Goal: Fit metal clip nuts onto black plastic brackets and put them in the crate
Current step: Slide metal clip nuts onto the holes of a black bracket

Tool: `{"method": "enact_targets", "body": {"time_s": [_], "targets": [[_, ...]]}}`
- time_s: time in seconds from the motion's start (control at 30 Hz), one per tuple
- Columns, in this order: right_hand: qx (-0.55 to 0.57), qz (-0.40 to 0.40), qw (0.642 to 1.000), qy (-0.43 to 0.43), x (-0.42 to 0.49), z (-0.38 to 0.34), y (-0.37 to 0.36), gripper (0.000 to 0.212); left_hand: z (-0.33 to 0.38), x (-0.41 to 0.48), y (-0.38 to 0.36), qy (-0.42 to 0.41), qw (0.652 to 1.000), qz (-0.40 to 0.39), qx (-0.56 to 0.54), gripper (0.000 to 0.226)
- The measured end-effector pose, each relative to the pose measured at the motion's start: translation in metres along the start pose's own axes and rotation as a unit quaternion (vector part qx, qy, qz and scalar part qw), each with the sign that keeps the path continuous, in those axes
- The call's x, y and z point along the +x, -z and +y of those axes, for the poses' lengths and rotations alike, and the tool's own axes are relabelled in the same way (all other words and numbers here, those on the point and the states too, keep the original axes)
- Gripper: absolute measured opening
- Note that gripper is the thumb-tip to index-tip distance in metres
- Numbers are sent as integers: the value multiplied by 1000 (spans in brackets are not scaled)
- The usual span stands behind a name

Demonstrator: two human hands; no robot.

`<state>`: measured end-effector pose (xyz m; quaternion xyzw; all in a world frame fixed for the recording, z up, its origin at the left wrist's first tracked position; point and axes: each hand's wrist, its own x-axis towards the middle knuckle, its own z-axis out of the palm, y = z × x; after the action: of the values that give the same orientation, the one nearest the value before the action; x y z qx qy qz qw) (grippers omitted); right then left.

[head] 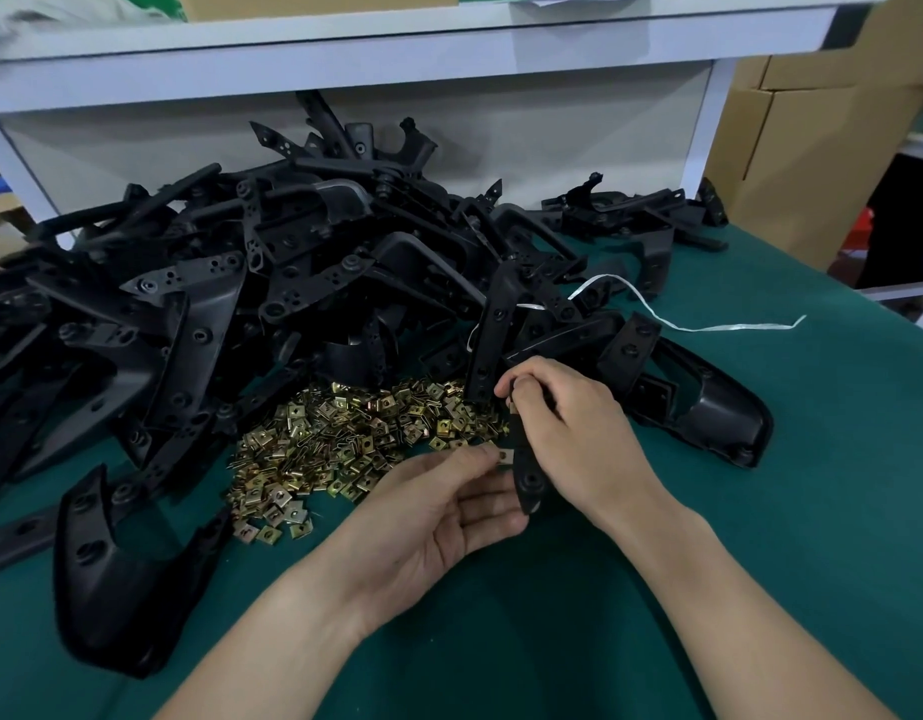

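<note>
Now, right hand (568, 433): fingers and thumb curled round the upper part of a narrow black plastic bracket (529, 480), gripping it firmly.
Left hand (438, 506): palm turned up, thumb and forefinger pinching a small silvery metal clip nut (505, 456); the other fingers lie loosely curled beneath.
Held bracket: stands nearly upright between the two hands, above the near middle of the tabletop, its rounded lower end with a hole pointing down.
Held clip nut: right at the bracket's left edge; whether it is seated on the edge I cannot tell.
Clip nut supply: a loose pile of brass-coloured metal clip nuts (345, 439) lies just left of the hands.
Bracket supply: a tall heap of black plastic brackets (241, 283) fills the far left and middle, touching the pile's far side.
Tabletop (760, 589): green cloth-covered, with a thin white plastic string (682, 322) trailing right from the heap.
Behind: a white shelf frame (345, 54), and brown cardboard boxes (792, 148) at the right.
</note>
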<state>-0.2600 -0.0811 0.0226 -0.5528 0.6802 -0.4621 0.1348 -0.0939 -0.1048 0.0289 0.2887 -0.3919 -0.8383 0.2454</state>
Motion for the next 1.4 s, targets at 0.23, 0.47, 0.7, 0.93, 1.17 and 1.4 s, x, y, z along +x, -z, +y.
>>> {"method": "enact_targets", "body": {"time_s": [0.23,0.47,0.7,0.93,1.17,1.4], "targets": [[-14,9,1000,3,-2,-4,-1,27,-5,2,-3,-29,999,28,-16,17],[-32,30,999,6,-2,-3,-3,25,-13,5,-8,-50,997,43,-34,15],[-37,25,999,4,-2,-4,-5,31,-15,4,-8,-57,997,43,-21,14],[-69,33,997,16,-3,-5,-7,33,-15,4,-5,-54,998,40,-20,16],[-85,46,995,18,-3,-4,-9,30,-21,6,-6,-71,995,50,-40,28],[-73,37,997,16,-3,-6,-7,34,-18,6,-3,-53,998,20,-32,19]]}}
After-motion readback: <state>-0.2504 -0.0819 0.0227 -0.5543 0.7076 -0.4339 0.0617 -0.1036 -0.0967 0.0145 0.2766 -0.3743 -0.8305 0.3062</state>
